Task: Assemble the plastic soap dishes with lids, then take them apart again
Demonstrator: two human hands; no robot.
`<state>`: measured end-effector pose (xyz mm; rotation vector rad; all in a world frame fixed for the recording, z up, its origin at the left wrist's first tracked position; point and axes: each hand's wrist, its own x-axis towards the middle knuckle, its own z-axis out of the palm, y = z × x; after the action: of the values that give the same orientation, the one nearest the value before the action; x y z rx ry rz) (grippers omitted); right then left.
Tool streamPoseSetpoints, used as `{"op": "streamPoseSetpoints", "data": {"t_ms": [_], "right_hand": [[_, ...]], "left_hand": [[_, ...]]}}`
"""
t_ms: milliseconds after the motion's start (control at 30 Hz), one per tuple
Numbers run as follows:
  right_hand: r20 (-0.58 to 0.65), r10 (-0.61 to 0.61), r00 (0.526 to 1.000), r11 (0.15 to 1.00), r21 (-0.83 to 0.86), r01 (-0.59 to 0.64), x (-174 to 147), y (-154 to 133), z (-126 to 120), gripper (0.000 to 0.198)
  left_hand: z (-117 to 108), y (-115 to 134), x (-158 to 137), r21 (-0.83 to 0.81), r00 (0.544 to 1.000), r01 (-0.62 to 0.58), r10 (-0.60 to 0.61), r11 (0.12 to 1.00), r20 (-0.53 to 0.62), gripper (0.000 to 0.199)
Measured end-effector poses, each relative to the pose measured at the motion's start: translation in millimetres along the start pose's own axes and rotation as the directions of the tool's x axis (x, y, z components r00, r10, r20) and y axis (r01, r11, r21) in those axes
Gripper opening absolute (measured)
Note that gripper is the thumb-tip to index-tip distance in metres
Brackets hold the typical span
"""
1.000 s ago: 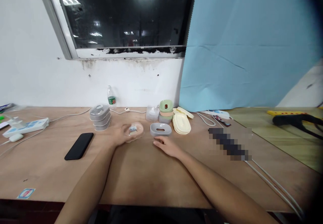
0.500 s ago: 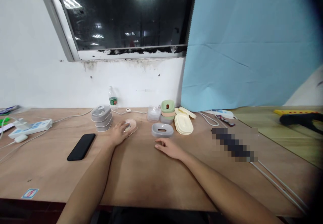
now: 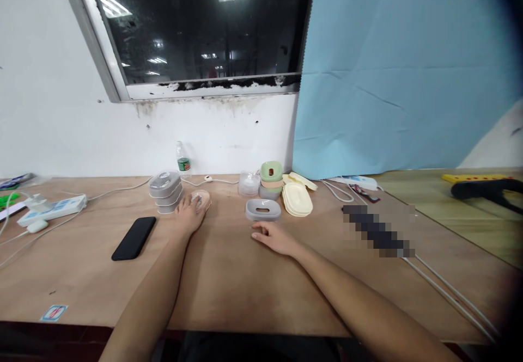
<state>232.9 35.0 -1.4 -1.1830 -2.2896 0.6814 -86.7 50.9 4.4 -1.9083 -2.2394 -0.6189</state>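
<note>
My left hand lies over a pink oval box with a clear lid, which looks like a soap box. Its fingers grip the near left side and top. Just left of it stands a stack of grey lidded boxes. My right hand rests on the table, holding nothing, with the thumb and index finger apart. In front of its fingertips sits a grey oval dish with a slot. Behind that are clear lids, a stack of green, pink and grey dishes and cream-coloured pieces.
A black phone lies left of my left forearm. White power strips with cables sit at the left and back right. A plastic bottle stands by the wall. A pixelated dark object with white cables lies right.
My left hand has shifted left together with the pink box, bringing it nearer the grey stack. My right hand stays in place. The view has moved slightly.
</note>
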Motion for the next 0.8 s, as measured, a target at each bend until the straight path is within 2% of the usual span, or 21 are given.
{"op": "streamPoseSetpoints", "data": {"t_ms": [133, 200, 233, 267, 367, 433, 500, 567, 633, 700, 800], "right_hand": [[-0.073, -0.029, 0.997, 0.999, 0.022, 0.031, 0, -6, -6, 0.041], [-0.207, -0.013, 0.978, 1.000, 0.011, 0.016, 0, -6, -15, 0.038], [-0.301, 0.002, 0.954, 1.000, 0.003, -0.001, 1, -3, -20, 0.038], [-0.401, 0.018, 0.916, 1.000, -0.003, -0.021, 2, 1, -26, 0.037], [-0.645, 0.076, 0.761, 0.994, -0.007, -0.105, 6, 26, -44, 0.038], [-0.728, 0.108, 0.677, 0.983, -0.025, -0.183, 9, 47, -54, 0.040], [-0.757, 0.168, 0.632, 0.952, -0.043, -0.305, 12, 66, -61, 0.050], [-0.740, 0.279, 0.611, 0.897, -0.025, -0.441, 15, 81, -64, 0.072], [-0.695, 0.381, 0.610, 0.854, 0.013, -0.520, 17, 92, -64, 0.097], [-0.655, 0.419, 0.629, 0.853, 0.044, -0.521, 18, 98, -61, 0.114], [-0.632, 0.405, 0.661, 0.876, 0.062, -0.478, 21, 102, -57, 0.122]], "left_hand": [[3, -4, 2, -0.021, 1.000, 0.013, -0.013, 1.000, 0.003, 0.056], [5, -6, 2, 0.003, 0.999, 0.012, -0.012, 1.000, -0.042, 0.052], [5, -7, 2, 0.025, 0.997, 0.010, -0.008, 1.000, -0.071, 0.049], [6, -8, 2, 0.048, 0.995, 0.007, -0.002, 0.999, -0.101, 0.047], [5, -8, 1, 0.094, 0.988, -0.007, 0.022, 0.996, -0.151, 0.044], [4, -7, 1, 0.096, 0.989, -0.005, 0.019, 0.995, -0.148, 0.044], [2, -6, 0, 0.095, 0.992, 0.002, 0.010, 0.996, -0.127, 0.047], [2, -4, -1, 0.096, 0.995, 0.014, -0.004, 0.995, -0.097, 0.053], [2, -2, -1, 0.102, 0.998, 0.028, -0.021, 0.994, -0.064, 0.060], [2, -1, -2, 0.110, 0.998, 0.043, -0.038, 0.993, -0.050, 0.064], [3, 1, -1, 0.119, 0.998, 0.058, -0.054, 0.991, -0.040, 0.068]]}}
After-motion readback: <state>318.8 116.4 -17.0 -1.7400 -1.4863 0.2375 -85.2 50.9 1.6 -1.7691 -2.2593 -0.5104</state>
